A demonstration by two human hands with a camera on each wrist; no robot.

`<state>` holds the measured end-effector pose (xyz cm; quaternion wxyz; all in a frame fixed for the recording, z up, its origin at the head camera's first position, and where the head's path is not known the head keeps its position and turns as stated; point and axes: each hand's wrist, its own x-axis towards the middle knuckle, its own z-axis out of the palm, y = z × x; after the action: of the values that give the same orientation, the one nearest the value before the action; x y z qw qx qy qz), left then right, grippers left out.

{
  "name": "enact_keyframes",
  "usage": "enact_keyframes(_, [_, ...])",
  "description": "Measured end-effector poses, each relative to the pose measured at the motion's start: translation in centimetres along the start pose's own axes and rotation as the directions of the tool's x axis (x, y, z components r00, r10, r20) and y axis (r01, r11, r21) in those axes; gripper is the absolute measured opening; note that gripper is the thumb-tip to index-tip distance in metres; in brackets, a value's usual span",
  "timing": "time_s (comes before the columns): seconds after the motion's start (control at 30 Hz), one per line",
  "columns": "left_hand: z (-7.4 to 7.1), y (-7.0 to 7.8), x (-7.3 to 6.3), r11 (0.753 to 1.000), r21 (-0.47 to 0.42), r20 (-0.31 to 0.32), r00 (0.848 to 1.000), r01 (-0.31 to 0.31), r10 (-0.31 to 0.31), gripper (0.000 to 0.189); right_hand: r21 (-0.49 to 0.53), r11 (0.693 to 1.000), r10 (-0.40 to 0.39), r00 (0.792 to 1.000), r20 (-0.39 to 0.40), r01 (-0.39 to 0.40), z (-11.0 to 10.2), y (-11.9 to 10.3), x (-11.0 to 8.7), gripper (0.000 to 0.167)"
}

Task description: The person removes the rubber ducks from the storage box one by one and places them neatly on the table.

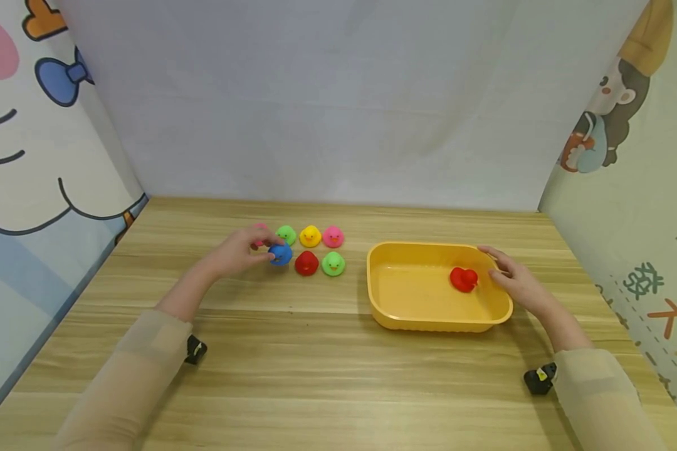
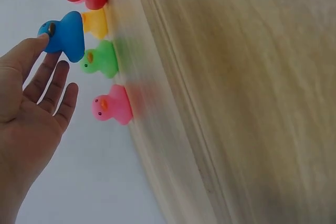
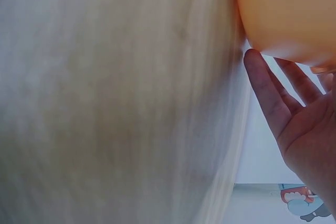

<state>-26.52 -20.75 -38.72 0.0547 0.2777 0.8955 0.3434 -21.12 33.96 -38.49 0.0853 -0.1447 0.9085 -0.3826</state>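
My left hand [image 1: 242, 250] pinches a blue rubber duck [image 1: 280, 254] between thumb and fingertips. In the left wrist view this duck [image 2: 68, 36] is held a little off the tabletop, beside the other ducks. A red duck [image 1: 306, 264] and a light green duck [image 1: 333, 264] stand to its right. Behind them is a row with a pink duck [image 1: 261, 233] partly hidden by my hand, a green [image 1: 286, 235], a yellow [image 1: 310, 236] and another pink duck [image 1: 333, 237]. My right hand [image 1: 516, 282] rests at the right rim of a yellow tray [image 1: 412, 322], fingers extended against it.
Another red duck [image 1: 464, 279] lies inside the tray, toward its right end. The wooden table [image 1: 304, 376] ends at a pale cloth backdrop [image 1: 338, 125]. Printed cartoon panels flank it on both sides.
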Motion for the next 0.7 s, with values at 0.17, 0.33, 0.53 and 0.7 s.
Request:
enact_keyframes(0.17, [0.2,-0.7,0.3,1.0,-0.029,0.032,0.999,0.012,-0.012,0.025,-0.01,1.0,0.003,1.0,0.0,-0.003,0.0,0.0,0.0,0.05])
enact_keyframes(0.33, [0.5,-1.2,0.5,0.999,-0.028,0.061,0.998,0.027,-0.025,0.024,-0.005,1.0,-0.003,1.0,0.002,0.003,0.0,0.1,0.1,0.05])
enact_keyframes(0.53, [0.8,-1.5,0.6,0.999,-0.014,0.074,0.996,0.049,-0.048,0.024,-0.003,1.0,-0.007,1.0,-0.004,0.007,0.0,0.1,0.1,0.049])
enact_keyframes(0.7, [0.9,-1.5,0.6,0.999,-0.024,0.083,0.996,0.048,-0.046,0.025,-0.009,1.0,-0.006,1.0,-0.004,0.006,0.0,0.2,0.1,0.049])
